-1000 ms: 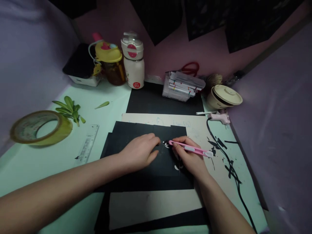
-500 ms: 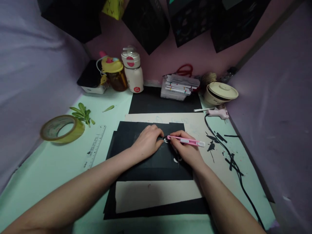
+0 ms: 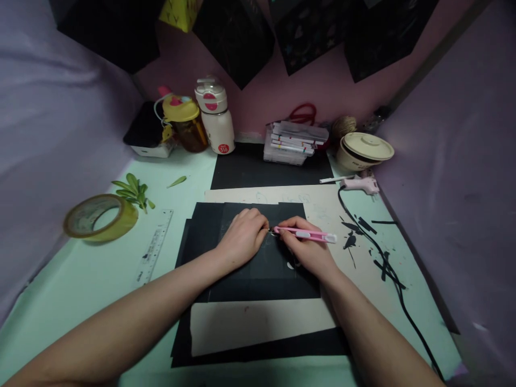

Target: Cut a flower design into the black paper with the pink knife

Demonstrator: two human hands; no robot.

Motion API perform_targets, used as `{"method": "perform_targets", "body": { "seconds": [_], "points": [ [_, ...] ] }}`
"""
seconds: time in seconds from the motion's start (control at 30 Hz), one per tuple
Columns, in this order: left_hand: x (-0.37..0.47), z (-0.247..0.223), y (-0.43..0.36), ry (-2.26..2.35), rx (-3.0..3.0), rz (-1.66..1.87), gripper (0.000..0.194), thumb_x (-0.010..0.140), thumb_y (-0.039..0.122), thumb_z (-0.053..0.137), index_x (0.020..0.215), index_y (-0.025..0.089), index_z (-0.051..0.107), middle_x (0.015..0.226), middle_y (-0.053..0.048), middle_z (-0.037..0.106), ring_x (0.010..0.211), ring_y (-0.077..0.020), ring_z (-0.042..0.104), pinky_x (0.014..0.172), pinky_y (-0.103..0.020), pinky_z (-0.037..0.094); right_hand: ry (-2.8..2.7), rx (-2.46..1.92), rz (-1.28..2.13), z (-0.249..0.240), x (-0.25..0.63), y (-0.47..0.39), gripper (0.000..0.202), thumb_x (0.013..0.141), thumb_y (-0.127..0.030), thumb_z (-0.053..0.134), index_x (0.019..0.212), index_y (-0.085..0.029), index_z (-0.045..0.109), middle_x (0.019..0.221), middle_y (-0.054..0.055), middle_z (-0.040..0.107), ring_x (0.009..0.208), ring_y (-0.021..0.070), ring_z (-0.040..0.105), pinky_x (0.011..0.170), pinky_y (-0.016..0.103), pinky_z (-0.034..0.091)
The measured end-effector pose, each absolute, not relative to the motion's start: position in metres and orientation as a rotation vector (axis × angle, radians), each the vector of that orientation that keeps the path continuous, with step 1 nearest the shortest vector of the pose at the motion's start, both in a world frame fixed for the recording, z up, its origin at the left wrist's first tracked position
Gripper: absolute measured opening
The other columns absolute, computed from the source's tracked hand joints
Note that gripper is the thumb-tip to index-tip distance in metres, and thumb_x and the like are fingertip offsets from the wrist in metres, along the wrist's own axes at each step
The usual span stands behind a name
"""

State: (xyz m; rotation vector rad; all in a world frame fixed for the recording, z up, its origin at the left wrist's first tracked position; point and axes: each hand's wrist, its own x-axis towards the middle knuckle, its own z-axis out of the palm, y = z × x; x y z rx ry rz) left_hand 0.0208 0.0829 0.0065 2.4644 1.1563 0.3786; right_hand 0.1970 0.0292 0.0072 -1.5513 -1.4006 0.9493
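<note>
My right hand [image 3: 308, 248] is closed around a pink craft knife [image 3: 308, 234], its tip pointing left at black paper [image 3: 250, 285]. My left hand [image 3: 244, 236] lies on that paper, fingers curled, thumb and index fingertip pinched together at the paper beside the knife's tip. A small pale mark shows between the fingertips and the tip; the exact pinch is too small to make out. Below my right fingers, small pale crescent openings [image 3: 290, 265] show in the paper. Under the black paper lies a larger pale sheet [image 3: 262, 325].
On the left are a tape roll [image 3: 78, 226], a clear ruler [image 3: 155, 244] and green leaves [image 3: 135, 191]. Bottles [image 3: 217, 123] and a marker case [image 3: 288, 153] stand behind. At right, a glue gun [image 3: 360, 185] trails its black cord [image 3: 379, 250] past black paper scraps [image 3: 350, 240].
The view has shifted slightly. Both hands stay at nearly the same spot on the black paper, with the craft knife's tip still beside the left fingertips.
</note>
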Motion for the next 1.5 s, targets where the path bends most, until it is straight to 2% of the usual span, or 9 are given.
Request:
{"method": "perform_targets", "body": {
  "seconds": [0.3, 0.97, 1.17, 1.5],
  "points": [
    [0.021, 0.008, 0.082, 1.172, 2.468, 0.366, 0.012, 0.094, 0.023, 0.048, 0.088, 0.018, 0.058, 0.093, -0.004, 0.055, 0.089, -0.0204, 0.049, 0.079, -0.034, 0.041, -1.419, -1.564, 0.911, 0.007, 0.197, 0.028, 0.015, 0.082, -0.033, 0.062, 0.078, -0.020, 0.068, 0.072, 0.001, 0.069, 0.067, 0.0165, 0.061, 0.060, 0.027, 0.045],
    [0.021, 0.008, 0.081, 1.181, 2.483, 0.372, 0.013, 0.094, 0.022, 0.048, 0.088, 0.018, 0.058, 0.093, -0.004, 0.056, 0.090, -0.0207, 0.050, 0.078, -0.033, 0.040, -1.423, -1.554, 0.924, 0.006, 0.197, 0.028, 0.015, 0.083, -0.033, 0.062, 0.082, -0.020, 0.068, 0.075, 0.002, 0.070, 0.068, 0.0167, 0.062, 0.060, 0.026, 0.045],
    [0.021, 0.007, 0.080, 1.191, 2.487, 0.359, 0.014, 0.095, 0.022, 0.047, 0.089, 0.018, 0.059, 0.094, -0.005, 0.056, 0.092, -0.0212, 0.050, 0.078, -0.034, 0.040, -1.413, -1.580, 0.928, 0.005, 0.197, 0.027, 0.017, 0.083, -0.036, 0.060, 0.080, -0.021, 0.067, 0.069, 0.001, 0.067, 0.060, 0.0159, 0.058, 0.052, 0.026, 0.042],
    [0.024, 0.018, 0.085, 1.185, 2.477, 0.227, 0.016, 0.093, 0.020, 0.046, 0.087, 0.017, 0.060, 0.094, -0.006, 0.058, 0.092, -0.0224, 0.052, 0.078, -0.034, 0.042, -1.441, -1.584, 0.844, 0.004, 0.197, 0.023, 0.016, 0.084, -0.035, 0.060, 0.080, -0.021, 0.066, 0.071, 0.001, 0.068, 0.063, 0.0162, 0.061, 0.057, 0.026, 0.045]
  ]
}}
